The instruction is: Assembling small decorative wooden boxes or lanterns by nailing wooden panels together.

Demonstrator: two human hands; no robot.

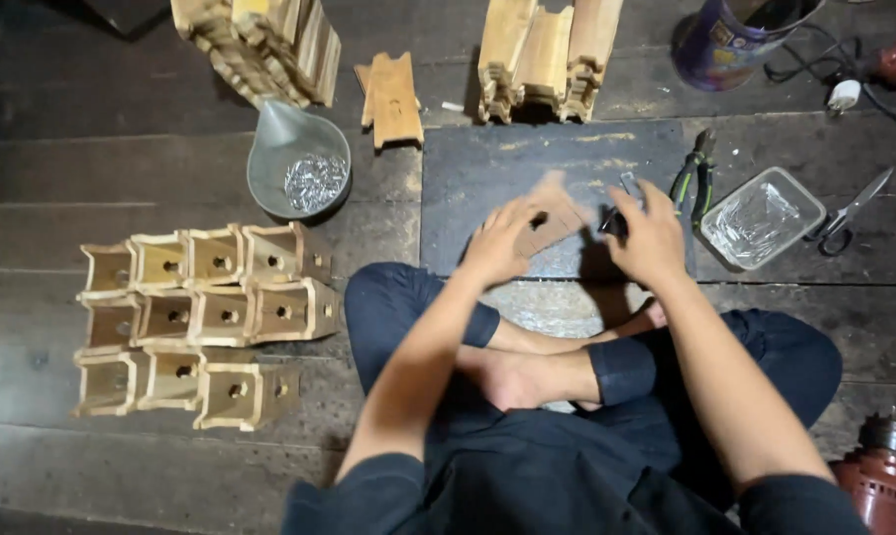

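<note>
Head view: a person sits cross-legged on a dark plank floor, both hands over a dark mat (pixel 557 163) in the upper middle of the frame. The left hand (pixel 500 241) is curled around a small wooden piece (pixel 552 220), fingers closed on its left edge, the piece blurred just above the mat. The right hand (pixel 651 236) sits just right of it, fingers bent around something small and dark that seems to be a tool, though blur hides what it is. Right of that hand lie green-handled pliers (pixel 693 183), a clear plastic tub (pixel 760 218) and scissors (pixel 852 213). At left centre stand rows of small wooden boxes (pixel 195 322); above them a grey bowl of nails (pixel 299 168), with stacked wood pieces (pixel 547 54) along the top edge.
</note>
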